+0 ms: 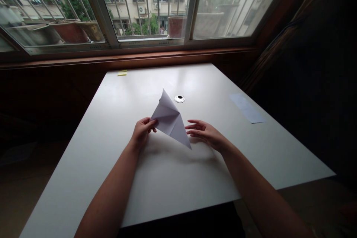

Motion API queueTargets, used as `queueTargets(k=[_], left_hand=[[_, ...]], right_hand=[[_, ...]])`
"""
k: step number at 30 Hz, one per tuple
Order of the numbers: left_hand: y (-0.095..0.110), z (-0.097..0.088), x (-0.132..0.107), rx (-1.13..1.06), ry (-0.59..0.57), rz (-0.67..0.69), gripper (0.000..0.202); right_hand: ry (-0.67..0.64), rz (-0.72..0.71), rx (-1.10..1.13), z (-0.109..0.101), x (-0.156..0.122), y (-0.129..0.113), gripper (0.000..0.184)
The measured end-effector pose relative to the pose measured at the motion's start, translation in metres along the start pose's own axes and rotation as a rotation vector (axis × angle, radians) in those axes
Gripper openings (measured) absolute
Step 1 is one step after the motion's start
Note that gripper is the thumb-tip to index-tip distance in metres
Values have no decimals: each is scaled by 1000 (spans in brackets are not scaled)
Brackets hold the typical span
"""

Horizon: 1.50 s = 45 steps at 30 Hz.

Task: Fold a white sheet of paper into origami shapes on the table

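A folded sheet of white paper (pixel 170 121), roughly triangular with crease lines across it, is held up above the white table (pixel 173 193). My left hand (pixel 143 129) pinches its left corner between thumb and fingers. Close to the paper's right edge is my right hand (pixel 208 133), its fingers apart and pointing left. Whether those fingertips touch the paper I cannot tell. The paper tilts, one point up at the back and another down at the front right.
A paper strip (pixel 247 108) lies on the table's right side. Behind the folded paper is a round metal-rimmed piece (pixel 179 99) with a dark centre. Small yellow slips (pixel 122 73) lie at the far left corner. A barred window (pixel 147 7) stands beyond the table.
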<state>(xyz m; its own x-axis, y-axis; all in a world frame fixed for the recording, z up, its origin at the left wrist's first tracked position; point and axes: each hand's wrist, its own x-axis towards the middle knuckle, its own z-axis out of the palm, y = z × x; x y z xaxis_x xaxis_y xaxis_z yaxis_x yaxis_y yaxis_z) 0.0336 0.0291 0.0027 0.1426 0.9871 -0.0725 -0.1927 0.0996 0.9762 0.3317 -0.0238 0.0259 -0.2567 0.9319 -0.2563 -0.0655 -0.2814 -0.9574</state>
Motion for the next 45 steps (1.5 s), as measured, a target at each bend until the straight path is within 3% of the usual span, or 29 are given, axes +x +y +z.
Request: queueTargets(k=[5,10,13,33,40,45], left_hand=[[8,2,-7,126,-226,-111,28],[17,8,-13,168,-355,-157,29],[20,9,-13,200,-368,-169,29],[19,11,-12,220,-359,-154,30],[22,11,-15,241,-406,-185,28],[23,12,-16,221,-399,-181,27]], right_hand=[[-57,-20,79,19,11,-1,72],[-130,4,73,38,19,0,49],[-107,-11,75,42,23,0,43],[173,-52,177,24,37,6,66],[-28,-71,180,43,28,-6,63],[28,-126,163,48,31,-6,59]])
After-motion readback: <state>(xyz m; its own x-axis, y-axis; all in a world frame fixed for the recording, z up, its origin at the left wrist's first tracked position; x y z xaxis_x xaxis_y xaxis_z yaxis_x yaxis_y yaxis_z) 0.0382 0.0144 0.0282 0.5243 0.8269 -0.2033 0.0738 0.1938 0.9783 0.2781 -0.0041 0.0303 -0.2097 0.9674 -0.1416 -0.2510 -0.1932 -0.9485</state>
